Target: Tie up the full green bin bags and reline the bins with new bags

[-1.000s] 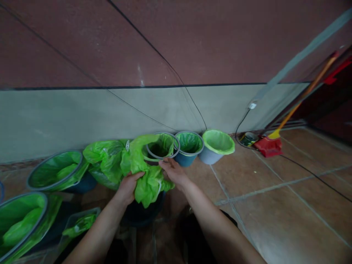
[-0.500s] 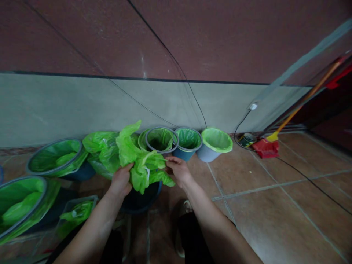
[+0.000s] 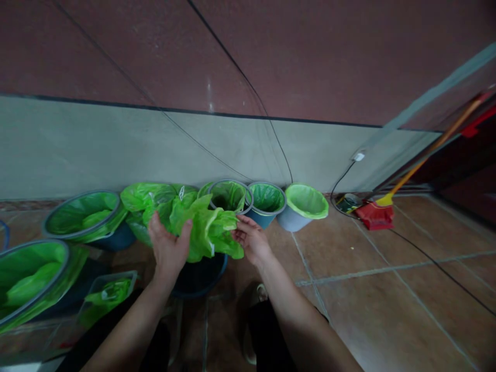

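Observation:
A crumpled green plastic bag (image 3: 207, 227) hangs between my hands, above a dark bin (image 3: 201, 279) whose mouth it partly covers. My right hand (image 3: 251, 237) pinches the bag's right end between thumb and fingers. On the other side my left hand (image 3: 168, 248) is open, thumb and fingers spread beside the bag's left edge. Behind the bag, a loose heap of green plastic (image 3: 147, 201) lies against the wall. Just beyond my right hand stand a green-lined bin with a grey rim (image 3: 230, 194) and a blue lined bin (image 3: 267, 212).
Farther right is a pale bin (image 3: 296, 222) with a green liner. Two large lined bins (image 3: 112, 235) (image 3: 65, 274) and a clear box (image 3: 134, 279) stand left. A red broom (image 3: 374, 214), a can (image 3: 349, 202) and a black cable (image 3: 437, 253) are on the tiled floor.
My left hand has let go of the bag and spread its fingers. The bag's raised top has dropped lower, while my right hand keeps its pinch.

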The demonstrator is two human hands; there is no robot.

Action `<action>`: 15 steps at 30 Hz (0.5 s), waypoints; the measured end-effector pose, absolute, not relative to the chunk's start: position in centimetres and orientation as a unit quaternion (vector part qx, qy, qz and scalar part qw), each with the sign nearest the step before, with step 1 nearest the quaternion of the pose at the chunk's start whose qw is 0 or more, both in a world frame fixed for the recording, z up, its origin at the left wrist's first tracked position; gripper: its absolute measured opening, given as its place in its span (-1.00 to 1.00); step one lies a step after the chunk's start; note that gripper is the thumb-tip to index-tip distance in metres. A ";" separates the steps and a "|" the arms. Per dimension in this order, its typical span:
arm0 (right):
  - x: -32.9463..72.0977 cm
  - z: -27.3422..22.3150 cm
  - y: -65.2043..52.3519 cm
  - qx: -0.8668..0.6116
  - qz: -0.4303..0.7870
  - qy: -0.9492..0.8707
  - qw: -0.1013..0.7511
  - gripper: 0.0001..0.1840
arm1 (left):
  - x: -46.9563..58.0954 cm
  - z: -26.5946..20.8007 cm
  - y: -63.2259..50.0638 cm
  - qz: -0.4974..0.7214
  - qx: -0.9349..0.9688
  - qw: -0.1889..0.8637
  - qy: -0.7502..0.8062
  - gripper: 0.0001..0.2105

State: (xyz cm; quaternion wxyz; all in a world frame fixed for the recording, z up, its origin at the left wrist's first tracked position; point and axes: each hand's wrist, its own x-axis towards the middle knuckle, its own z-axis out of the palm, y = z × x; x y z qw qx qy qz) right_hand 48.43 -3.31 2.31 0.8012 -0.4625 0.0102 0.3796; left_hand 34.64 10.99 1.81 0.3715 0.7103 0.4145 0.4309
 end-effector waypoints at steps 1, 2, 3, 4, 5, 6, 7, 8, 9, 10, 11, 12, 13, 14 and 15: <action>48.3 2.3 -3.1 -0.462 0.381 -0.001 0.801 -0.63 | 34.7 1.8 10.6 0.432 0.738 0.348 0.385 -0.24; 48.0 2.2 -3.0 -0.462 0.383 -0.014 0.800 -0.62 | 34.8 1.8 10.2 0.416 0.753 0.361 0.360 -0.22; 47.8 2.2 -2.8 -0.462 0.386 -0.028 0.798 -0.62 | 35.0 1.6 9.7 0.388 0.755 0.403 0.341 -0.22; 47.5 2.2 -2.7 -0.463 0.388 -0.044 0.795 -0.61 | 35.2 1.4 9.3 0.353 0.745 0.463 0.327 -0.22; 47.3 2.1 -2.5 -0.466 0.390 -0.062 0.792 -0.59 | 35.5 1.2 8.8 0.318 0.719 0.529 0.320 -0.22; 47.0 2.1 -2.4 -0.470 0.391 -0.082 0.787 -0.58 | 35.8 0.9 8.5 0.286 0.683 0.593 0.317 -0.24; 46.8 2.0 -2.3 -0.475 0.390 -0.103 0.782 -0.57 | 36.1 0.7 8.4 0.258 0.643 0.649 0.314 -0.27; 46.7 1.9 -2.3 -0.480 0.389 -0.124 0.776 -0.55 | 36.2 0.5 8.3 0.238 0.608 0.691 0.311 -0.33; 46.8 1.7 -2.2 -0.488 0.386 -0.145 0.769 -0.54 | 36.3 0.3 8.5 0.226 0.583 0.716 0.311 -0.41; 46.9 1.5 -2.2 -0.502 0.378 -0.167 0.759 -0.53 | 36.3 0.3 8.9 0.227 0.570 0.723 0.316 -0.49; 47.1 1.3 -2.2 -0.526 0.362 -0.189 0.745 -0.52 | 36.2 0.2 9.4 0.242 0.567 0.714 0.332 -0.57; 47.4 1.0 -2.3 -0.562 0.336 -0.211 0.726 -0.54 | 36.1 0.2 10.1 0.267 0.570 0.691 0.356 -0.63; 47.7 0.8 -2.4 -0.609 0.297 -0.234 0.698 -0.55 | 35.8 0.2 10.8 0.296 0.577 0.659 0.381 -0.67; 48.1 0.6 -2.6 -0.662 0.246 -0.257 0.660 -0.57 | 35.6 0.2 11.5 0.320 0.590 0.622 0.403 -0.69; 48.3 0.5 -2.8 -0.714 0.187 -0.279 0.614 -0.59 | 35.3 0.4 12.2 0.335 0.611 0.584 0.418 -0.70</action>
